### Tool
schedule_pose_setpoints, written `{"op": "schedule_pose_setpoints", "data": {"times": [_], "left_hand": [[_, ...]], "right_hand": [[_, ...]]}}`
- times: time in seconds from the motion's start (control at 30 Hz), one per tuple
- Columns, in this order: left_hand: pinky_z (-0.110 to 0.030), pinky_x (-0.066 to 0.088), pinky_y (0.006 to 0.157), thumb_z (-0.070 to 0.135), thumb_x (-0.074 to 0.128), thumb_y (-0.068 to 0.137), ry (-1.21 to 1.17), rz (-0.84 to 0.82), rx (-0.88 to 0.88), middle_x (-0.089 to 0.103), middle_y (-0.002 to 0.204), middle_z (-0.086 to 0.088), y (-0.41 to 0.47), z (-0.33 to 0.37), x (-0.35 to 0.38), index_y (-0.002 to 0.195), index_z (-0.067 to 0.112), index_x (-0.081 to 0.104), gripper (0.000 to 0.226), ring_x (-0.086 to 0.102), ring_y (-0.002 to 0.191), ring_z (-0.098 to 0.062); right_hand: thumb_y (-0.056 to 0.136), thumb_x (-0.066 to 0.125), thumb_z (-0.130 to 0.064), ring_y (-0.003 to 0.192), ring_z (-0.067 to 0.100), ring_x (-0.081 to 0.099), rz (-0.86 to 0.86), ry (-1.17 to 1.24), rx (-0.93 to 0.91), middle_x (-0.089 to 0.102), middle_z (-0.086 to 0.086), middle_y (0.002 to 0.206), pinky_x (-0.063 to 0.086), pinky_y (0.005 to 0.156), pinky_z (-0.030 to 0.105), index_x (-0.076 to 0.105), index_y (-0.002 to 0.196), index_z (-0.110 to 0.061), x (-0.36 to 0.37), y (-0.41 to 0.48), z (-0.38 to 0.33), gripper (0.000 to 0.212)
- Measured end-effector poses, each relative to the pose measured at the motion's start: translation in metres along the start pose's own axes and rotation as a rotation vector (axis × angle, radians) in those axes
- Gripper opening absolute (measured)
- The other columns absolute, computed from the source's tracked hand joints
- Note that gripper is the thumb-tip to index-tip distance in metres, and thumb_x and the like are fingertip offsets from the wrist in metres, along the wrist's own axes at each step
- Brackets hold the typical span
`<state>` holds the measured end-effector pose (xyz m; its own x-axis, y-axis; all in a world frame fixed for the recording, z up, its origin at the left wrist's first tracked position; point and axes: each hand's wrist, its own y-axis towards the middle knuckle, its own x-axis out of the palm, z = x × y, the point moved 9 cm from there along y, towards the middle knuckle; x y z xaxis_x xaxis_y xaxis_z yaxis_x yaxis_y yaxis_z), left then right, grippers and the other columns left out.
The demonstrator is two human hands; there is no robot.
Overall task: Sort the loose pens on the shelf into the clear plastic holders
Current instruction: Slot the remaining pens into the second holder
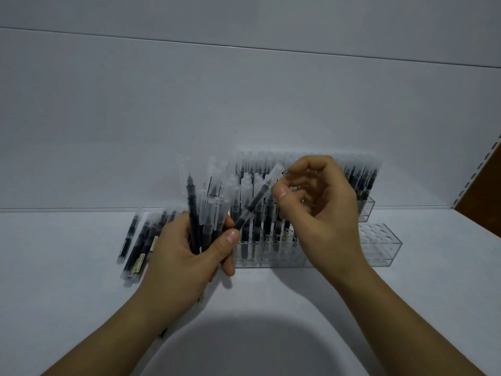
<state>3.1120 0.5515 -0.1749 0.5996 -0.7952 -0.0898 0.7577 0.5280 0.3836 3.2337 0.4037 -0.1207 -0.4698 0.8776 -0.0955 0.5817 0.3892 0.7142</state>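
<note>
White shelf [67, 253] and white back panel [244, 104] fill the view. One single pen [252, 203], dark-barrelled with a clear cap, slants in the air above the shelf's middle. Its capped end is up and to the right, and its lower end is down by the left thumb; whether the two touch cannot be told. The right hand [325, 213] has its grip pinched on this pen just below the cap, thumb against forefinger, the other fingers loosely curled behind.

The left hand [179, 261] has its grip wrapped round a bundle of pens [206, 213] that fans upward, caps on top. They overlap too much for an exact count, though there are clearly more than six.

Behind that hand the loose pens [135, 245] lie flat on the shelf, side by side. At least five show and the rest are hidden by the hand.

Two clear holders stand behind the hands. The front holder [379, 248] carries several upright pens at its left and middle, while the holes at its right end are bare. The back holder [366, 210], close to the back panel, is packed along its whole visible length.

Bare shelf lies in front of the holders, left of the loose pens, and right of the front holder up to a slotted upright [477, 172] at the shelf's right edge.
</note>
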Motion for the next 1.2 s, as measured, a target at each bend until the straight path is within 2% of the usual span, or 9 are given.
{"op": "schedule_pose_setpoints", "data": {"times": [0.13, 0.23, 0.33, 0.43, 0.53, 0.67, 0.8, 0.93, 1.2], "left_hand": [[-0.015, 0.046, 0.048, 0.025, 0.065, 0.079, 0.009, -0.022, 0.029, 0.064, 0.054, -0.013, 0.0, 0.005, 0.003, 0.092, 0.005, 0.063, 0.024, 0.056, 0.042, -0.009], [-0.013, 0.046, 0.049, 0.026, 0.065, 0.08, 0.058, -0.045, 0.063, 0.066, 0.057, -0.013, -0.001, 0.008, 0.006, 0.091, 0.006, 0.063, 0.022, 0.057, 0.043, -0.007], [-0.016, 0.046, 0.05, 0.028, 0.062, 0.085, 0.069, -0.06, 0.053, 0.068, 0.06, -0.013, -0.002, 0.004, 0.007, 0.093, 0.011, 0.064, 0.019, 0.059, 0.046, -0.008], [-0.021, 0.048, 0.05, 0.028, 0.059, 0.091, 0.066, -0.067, 0.045, 0.069, 0.062, -0.011, -0.003, 0.0, 0.007, 0.093, 0.018, 0.067, 0.013, 0.062, 0.052, -0.011], [-0.021, 0.048, 0.052, 0.033, 0.059, 0.096, 0.081, -0.058, 0.06, 0.063, 0.062, -0.003, -0.003, 0.0, 0.006, 0.091, 0.029, 0.07, 0.013, 0.057, 0.054, -0.008], [-0.02, 0.044, 0.048, 0.033, 0.06, 0.092, 0.036, -0.073, 0.03, 0.056, 0.055, 0.001, -0.003, -0.002, 0.008, 0.098, 0.025, 0.073, 0.016, 0.051, 0.048, -0.01], [-0.022, 0.049, 0.05, 0.033, 0.057, 0.089, 0.077, -0.103, 0.025, 0.064, 0.058, -0.008, -0.003, 0.001, 0.012, 0.083, 0.019, 0.07, 0.02, 0.059, 0.05, -0.012], [-0.025, 0.051, 0.052, 0.031, 0.058, 0.088, 0.025, -0.069, 0.008, 0.065, 0.06, -0.01, -0.001, -0.003, 0.007, 0.096, 0.014, 0.067, 0.021, 0.062, 0.055, -0.019], [-0.019, 0.05, 0.056, 0.032, 0.059, 0.088, 0.021, -0.031, 0.006, 0.066, 0.06, -0.012, 0.0, -0.002, 0.004, 0.08, 0.01, 0.068, 0.025, 0.063, 0.055, -0.013]], "right_hand": [[0.086, 0.076, -0.023, 0.065, 0.031, 0.063, -0.006, 0.128, 0.101, 0.066, 0.008, 0.087, 0.057, 0.065, 0.058, 0.055, 0.103, -0.011, 0.01, -0.004, 0.005, 0.03], [0.083, 0.077, -0.021, 0.066, 0.032, 0.067, 0.021, 0.162, 0.15, 0.065, 0.006, 0.081, 0.062, 0.068, 0.045, 0.054, 0.1, -0.011, 0.01, -0.005, 0.009, 0.031], [0.086, 0.078, -0.005, 0.067, 0.023, 0.068, 0.053, 0.219, 0.209, 0.068, 0.008, 0.077, 0.058, 0.065, 0.029, 0.055, 0.101, -0.011, 0.006, -0.004, 0.016, 0.029], [0.089, 0.074, 0.002, 0.067, 0.024, 0.068, 0.121, 0.293, 0.234, 0.069, 0.026, 0.083, 0.057, 0.061, 0.028, 0.055, 0.104, -0.009, -0.003, 0.0, 0.016, 0.027], [0.089, 0.071, 0.002, 0.071, 0.029, 0.072, 0.2, 0.325, 0.23, 0.072, 0.026, 0.085, 0.056, 0.059, 0.028, 0.056, 0.105, -0.01, -0.016, 0.005, 0.015, 0.026], [0.092, 0.069, 0.004, 0.077, 0.027, 0.074, 0.25, 0.223, 0.177, 0.072, 0.01, 0.072, 0.058, 0.06, 0.039, 0.057, 0.11, -0.01, -0.03, 0.009, 0.013, 0.025], [0.094, 0.066, 0.004, 0.076, 0.035, 0.073, 0.277, 0.034, 0.058, 0.076, 0.01, 0.083, 0.058, 0.067, 0.057, 0.057, 0.12, -0.015, -0.042, 0.011, 0.005, 0.033], [0.097, 0.063, 0.0, 0.081, 0.034, 0.07, 0.24, -0.123, -0.012, 0.074, 0.008, 0.091, 0.056, 0.068, 0.053, 0.057, 0.13, -0.019, -0.046, 0.014, 0.006, 0.039], [0.097, 0.064, -0.004, 0.086, 0.025, 0.073, 0.168, -0.162, -0.007, 0.076, 0.001, 0.096, 0.059, 0.072, 0.051, 0.06, 0.121, -0.023, -0.042, 0.016, 0.015, 0.031]]}}
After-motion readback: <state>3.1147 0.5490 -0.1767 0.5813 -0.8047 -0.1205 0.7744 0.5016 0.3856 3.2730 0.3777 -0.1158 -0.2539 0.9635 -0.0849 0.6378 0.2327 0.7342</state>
